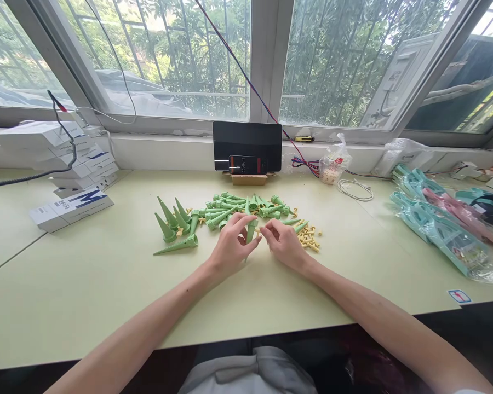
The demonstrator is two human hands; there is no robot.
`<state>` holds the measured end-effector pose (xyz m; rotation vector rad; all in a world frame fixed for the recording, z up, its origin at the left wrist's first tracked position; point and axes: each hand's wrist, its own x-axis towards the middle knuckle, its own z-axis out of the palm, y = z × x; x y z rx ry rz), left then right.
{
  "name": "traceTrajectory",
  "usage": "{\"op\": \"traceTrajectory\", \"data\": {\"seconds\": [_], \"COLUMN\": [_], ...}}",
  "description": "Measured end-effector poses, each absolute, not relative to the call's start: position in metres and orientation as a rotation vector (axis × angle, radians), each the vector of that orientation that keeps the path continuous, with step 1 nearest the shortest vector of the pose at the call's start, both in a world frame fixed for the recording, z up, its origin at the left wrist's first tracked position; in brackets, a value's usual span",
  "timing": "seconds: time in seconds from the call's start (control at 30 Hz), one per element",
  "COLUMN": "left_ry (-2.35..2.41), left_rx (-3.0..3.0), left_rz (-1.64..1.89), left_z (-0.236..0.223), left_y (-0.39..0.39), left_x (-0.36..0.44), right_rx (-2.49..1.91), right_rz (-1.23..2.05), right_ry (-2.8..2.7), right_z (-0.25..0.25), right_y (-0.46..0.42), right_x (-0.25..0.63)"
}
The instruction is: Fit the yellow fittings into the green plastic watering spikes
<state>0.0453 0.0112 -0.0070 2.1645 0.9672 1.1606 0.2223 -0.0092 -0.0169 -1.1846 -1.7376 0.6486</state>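
Note:
My left hand (231, 244) grips a green plastic watering spike (251, 231) above the table, wide end up and tip pointing down. Pinched in my right hand (286, 244) is a small yellow plug (257, 232), held at the side of that spike; I cannot tell whether it sits in the spike. Behind my hands lies a heap of green spikes (225, 208). More spikes stand on their wide ends to the left (164, 227), and one lies on its side (176, 245) in front of them. Loose yellow plugs (309, 241) are piled beside my right hand.
A tablet (246, 139) with a phone (247, 164) before it leans near the window. White boxes (72, 210) are stacked at the left. Bagged turquoise and pink items (443, 219) lie at the right, beyond a white cable (355, 190) and a plastic bag (334, 164).

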Motion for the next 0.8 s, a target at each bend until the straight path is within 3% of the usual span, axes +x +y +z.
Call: {"op": "traceTrajectory", "data": {"seconds": [0.27,0.8], "left_ry": [0.954,1.008], "left_rx": [2.198,2.179], "left_rz": [1.136,1.117], "left_z": [-0.0077,-0.0067], "left_y": [0.0101,0.01], "left_x": [0.046,0.0473], "right_rx": [-1.207,-1.191], "right_rz": [0.538,0.613], "right_ry": [-1.776,-1.747], "right_z": [-0.0243,-0.0176], "right_y": [-0.0042,-0.0071], "right_x": [0.2241,0.2236]}}
